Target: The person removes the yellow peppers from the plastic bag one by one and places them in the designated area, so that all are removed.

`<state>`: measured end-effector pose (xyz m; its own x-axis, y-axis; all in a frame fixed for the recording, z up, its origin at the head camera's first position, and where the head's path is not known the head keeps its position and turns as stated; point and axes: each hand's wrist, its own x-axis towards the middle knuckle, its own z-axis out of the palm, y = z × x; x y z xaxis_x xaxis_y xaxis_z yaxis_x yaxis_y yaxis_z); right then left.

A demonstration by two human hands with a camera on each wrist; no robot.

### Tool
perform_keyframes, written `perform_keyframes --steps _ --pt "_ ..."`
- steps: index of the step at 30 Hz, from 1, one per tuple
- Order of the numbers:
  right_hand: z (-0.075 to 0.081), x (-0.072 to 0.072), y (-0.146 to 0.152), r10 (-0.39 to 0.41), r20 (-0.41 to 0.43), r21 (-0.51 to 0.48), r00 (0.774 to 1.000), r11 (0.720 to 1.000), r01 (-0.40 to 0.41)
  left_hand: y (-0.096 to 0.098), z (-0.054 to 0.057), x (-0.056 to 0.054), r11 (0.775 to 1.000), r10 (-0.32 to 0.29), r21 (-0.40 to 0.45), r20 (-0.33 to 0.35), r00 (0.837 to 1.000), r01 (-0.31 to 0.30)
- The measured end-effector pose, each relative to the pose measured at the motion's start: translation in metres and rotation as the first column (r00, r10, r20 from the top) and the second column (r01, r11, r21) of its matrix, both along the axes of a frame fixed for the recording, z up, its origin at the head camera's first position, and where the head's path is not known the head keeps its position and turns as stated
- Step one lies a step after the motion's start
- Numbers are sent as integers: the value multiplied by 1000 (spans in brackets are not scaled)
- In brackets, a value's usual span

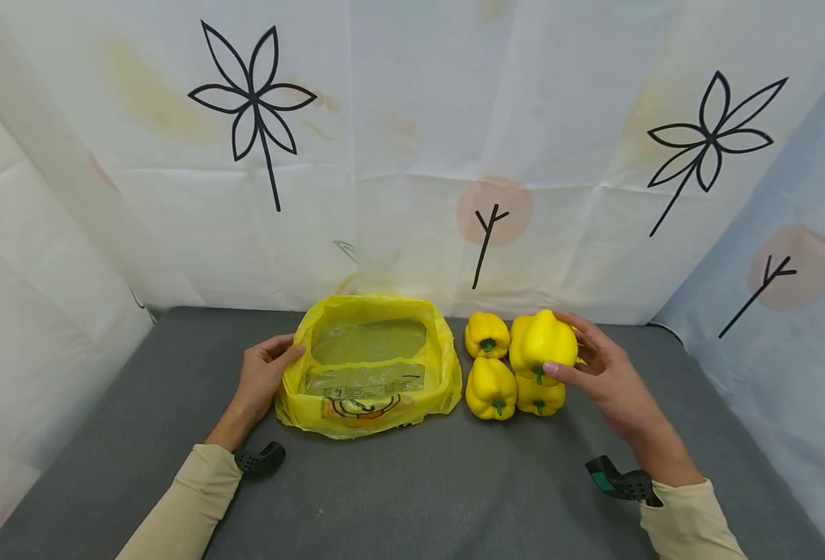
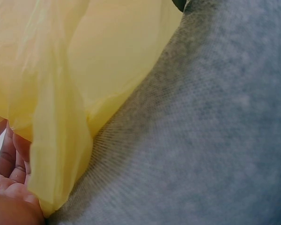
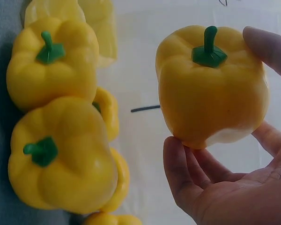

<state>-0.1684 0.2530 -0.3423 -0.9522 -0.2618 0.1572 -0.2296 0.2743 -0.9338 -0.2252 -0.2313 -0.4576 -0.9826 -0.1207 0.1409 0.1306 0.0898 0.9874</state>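
Note:
A yellow plastic bag (image 1: 447,369) stands with its mouth spread wide, a dark printed picture on its front. My left hand (image 1: 260,381) pinches the bag's left rim between thumb and fingers; in the left wrist view a fold of yellow plastic (image 2: 61,154) hangs beside the fingers. My right hand (image 1: 615,385) grips a yellow bell pepper (image 3: 213,89) with a green stem, raised above the others. Several more yellow bell peppers (image 1: 491,389) sit grouped on the table just right of the bag, some partly hidden behind the held one.
A dark grey cloth covers the table (image 1: 398,498). White hangings with line-drawn flowers (image 1: 412,233) close off its back, and similar hangings stand at both sides. The pepper group lies between the bag and my right hand.

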Motion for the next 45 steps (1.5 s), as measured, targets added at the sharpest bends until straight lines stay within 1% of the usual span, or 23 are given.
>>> perform_keyframes --steps 9,15,18,23,31,36,39,45 --pt "-3 -4 19 -6 11 3 1000 1000 6 -1 0 0 1000 -8 2 1 1000 8" --pt "-8 -8 36 9 -15 3 1000 1000 -9 0 1 0 1000 -7 0 6 1000 7" --pt "-9 -9 43 19 -15 12 1000 1000 -18 0 1 0 1000 -3 -2 6 1000 3" --pt "-11 -10 56 28 0 34 1000 999 -28 0 1 0 1000 -8 1 15 1000 8" --pt "-17 -15 81 14 21 46 1000 999 -15 0 1 0 1000 -7 1 22 1000 7" --pt "-21 -17 91 5 38 46 999 999 -6 0 1 0 1000 -1 -2 22 1000 1" --pt "-23 -18 96 17 45 51 999 999 -20 0 0 0 1000 1 -4 20 1000 -1" --pt "-30 -21 104 48 87 114 995 992 -58 0 0 0 1000 1 -10 13 1000 -1"
